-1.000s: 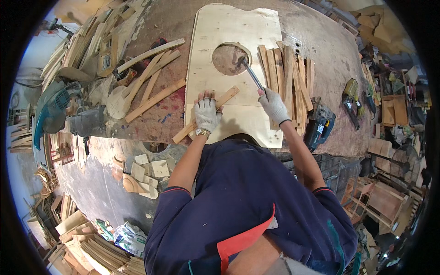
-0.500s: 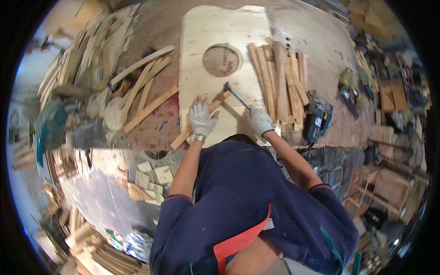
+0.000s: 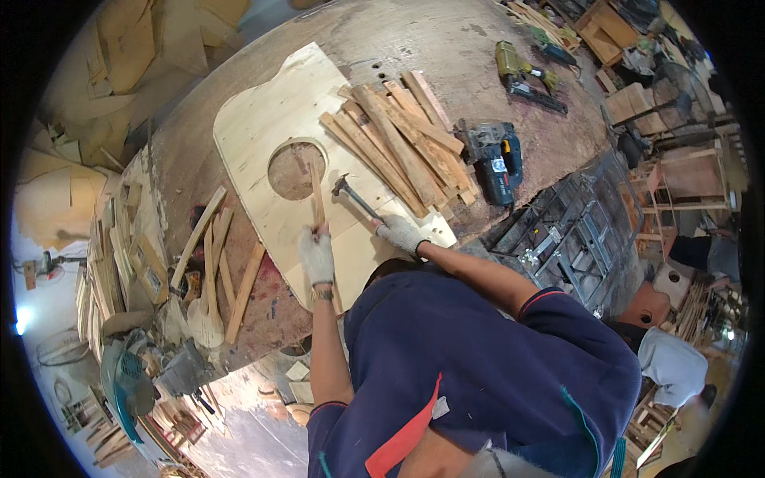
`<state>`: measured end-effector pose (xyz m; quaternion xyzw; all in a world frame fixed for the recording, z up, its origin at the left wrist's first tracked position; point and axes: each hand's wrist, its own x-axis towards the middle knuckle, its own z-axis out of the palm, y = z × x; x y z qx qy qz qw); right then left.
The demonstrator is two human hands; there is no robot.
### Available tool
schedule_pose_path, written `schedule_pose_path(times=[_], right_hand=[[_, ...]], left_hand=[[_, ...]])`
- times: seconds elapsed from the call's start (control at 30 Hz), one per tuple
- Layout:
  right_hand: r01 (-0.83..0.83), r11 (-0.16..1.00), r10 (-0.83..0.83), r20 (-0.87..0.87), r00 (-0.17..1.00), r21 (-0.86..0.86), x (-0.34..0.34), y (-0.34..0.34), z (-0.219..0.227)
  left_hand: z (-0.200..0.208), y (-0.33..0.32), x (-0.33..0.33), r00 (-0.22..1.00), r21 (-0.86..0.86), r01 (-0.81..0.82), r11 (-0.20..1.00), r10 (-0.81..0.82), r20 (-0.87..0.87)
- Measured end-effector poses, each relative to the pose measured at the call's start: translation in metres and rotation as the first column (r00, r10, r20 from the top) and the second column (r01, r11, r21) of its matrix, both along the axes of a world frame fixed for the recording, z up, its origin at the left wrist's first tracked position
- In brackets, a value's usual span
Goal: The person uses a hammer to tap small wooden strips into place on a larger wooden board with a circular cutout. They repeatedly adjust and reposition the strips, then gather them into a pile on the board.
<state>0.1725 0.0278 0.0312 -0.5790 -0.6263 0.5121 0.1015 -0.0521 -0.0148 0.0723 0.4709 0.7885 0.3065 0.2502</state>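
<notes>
My left hand [image 3: 317,256], in a pale work glove, is closed around a narrow wooden strip [image 3: 317,195]. Its far end reaches over the round hole of a light plywood panel [image 3: 247,131]; the near end shows beside my wrist. My gloved right hand [image 3: 401,234] grips a hammer [image 3: 360,203] by the handle, with the metal head above the panel, just right of the strip. Whether the strip touches the panel I cannot tell. Several wooden slats [image 3: 398,143] lie in a loose pile on the panel's right side.
A blue jigsaw [image 3: 498,167] lies right of the slats, and a nail gun [image 3: 526,80] farther back. More wooden strips [image 3: 247,291] rest on the workbench [image 3: 382,44] at left. Metal frames [image 3: 570,239] stand below its right edge. Another person [image 3: 673,358] is at far right.
My view has turned, so the bench appears tilted. My left hand, flatter over the strip before, now wraps around it, and the strip's far end has swung to the hole. The hammer stays in my right hand.
</notes>
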Motion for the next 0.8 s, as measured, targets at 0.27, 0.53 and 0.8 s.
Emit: schedule_pose_path(times=[0.27,0.53,0.8], right_hand=[[0.210,0.920,-0.087,-0.350,0.933,0.332,-0.001,-0.004,-0.077],[0.053,0.998,-0.052,-0.077,0.996,0.019,0.006,0.002,-0.051],[0.028,0.999,-0.032,-0.071,0.997,-0.046,0.003,0.003,-0.035]], left_hand=[[0.026,0.109,0.075,0.947,0.354,0.303,0.885,-0.320,-0.011],[-0.057,0.012,-0.091,0.871,0.222,-0.136,0.966,0.223,-0.438],[-0.081,-0.122,-0.222,0.606,-0.147,-0.220,0.964,0.017,-0.795]])
